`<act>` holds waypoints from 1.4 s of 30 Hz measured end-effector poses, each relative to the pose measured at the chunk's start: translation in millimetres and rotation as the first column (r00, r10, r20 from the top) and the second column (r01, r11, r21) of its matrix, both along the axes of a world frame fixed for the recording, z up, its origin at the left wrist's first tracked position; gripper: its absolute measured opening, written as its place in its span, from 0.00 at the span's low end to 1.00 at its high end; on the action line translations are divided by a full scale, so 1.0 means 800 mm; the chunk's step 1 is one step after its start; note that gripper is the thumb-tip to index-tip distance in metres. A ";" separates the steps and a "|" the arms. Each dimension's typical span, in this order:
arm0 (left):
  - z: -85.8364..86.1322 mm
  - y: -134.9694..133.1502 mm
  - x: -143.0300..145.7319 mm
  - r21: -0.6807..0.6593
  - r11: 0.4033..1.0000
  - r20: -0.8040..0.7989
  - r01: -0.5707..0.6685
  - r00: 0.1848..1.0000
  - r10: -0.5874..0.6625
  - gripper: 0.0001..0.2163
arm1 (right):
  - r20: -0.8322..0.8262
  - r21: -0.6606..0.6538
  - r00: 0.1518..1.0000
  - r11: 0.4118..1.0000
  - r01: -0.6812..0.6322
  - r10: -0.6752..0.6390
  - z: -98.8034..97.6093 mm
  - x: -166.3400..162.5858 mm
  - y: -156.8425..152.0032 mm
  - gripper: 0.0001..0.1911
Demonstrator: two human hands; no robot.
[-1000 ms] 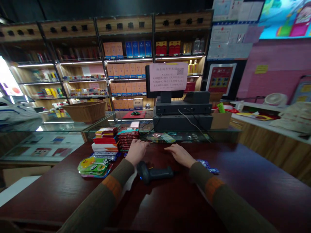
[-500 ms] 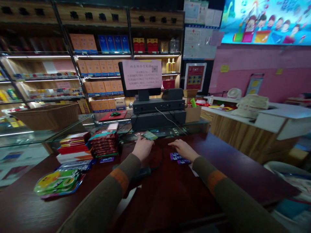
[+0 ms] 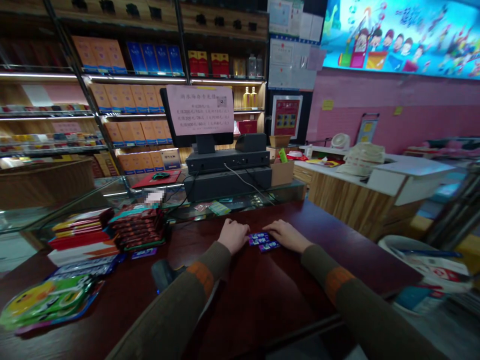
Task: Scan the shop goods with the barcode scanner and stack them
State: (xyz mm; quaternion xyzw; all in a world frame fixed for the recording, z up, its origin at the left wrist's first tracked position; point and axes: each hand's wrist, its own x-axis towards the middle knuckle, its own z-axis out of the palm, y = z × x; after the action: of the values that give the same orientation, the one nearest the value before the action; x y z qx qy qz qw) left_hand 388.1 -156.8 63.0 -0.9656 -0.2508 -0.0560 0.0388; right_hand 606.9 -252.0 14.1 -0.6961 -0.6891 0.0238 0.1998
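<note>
Several small purple packets (image 3: 264, 241) lie flat on the dark red table, close together between my hands. At their left edge rests my left hand (image 3: 233, 235), palm down with slightly bent fingers and its fingertips by the packets. My right hand (image 3: 288, 235) comes in from the other side, fingers stretched out and reaching the packets' right edge. Neither hand has anything lifted off the table. A dark handheld scanner (image 3: 163, 276) lies beside my left forearm, which partly hides it.
Left on the table (image 3: 262, 300) are stacked dark red packets (image 3: 139, 226), a pile of booklets or boxes (image 3: 82, 239), a lone purple packet (image 3: 144, 253) and green-yellow packaged items (image 3: 48, 302). A monitor (image 3: 200, 112) stands behind on the glass counter. A white bin (image 3: 423, 265) is at right.
My left hand has come back from the counter's edge to the packets. My right hand has settled at their right side. The packets now sit closer together, and the view has turned right.
</note>
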 end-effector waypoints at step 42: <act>0.044 0.052 -0.167 -0.240 0.946 0.398 -0.217 0.867 0.300 0.11 | -0.520 0.195 0.837 0.978 -0.078 0.171 0.043 -0.169 0.081 0.16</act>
State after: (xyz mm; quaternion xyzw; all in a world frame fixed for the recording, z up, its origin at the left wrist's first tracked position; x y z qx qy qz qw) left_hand 254.6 -114.8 98.5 -0.8861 -0.3848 -0.2377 -0.1014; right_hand 471.8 -187.3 48.9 -0.5965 -0.6496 0.1719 0.4389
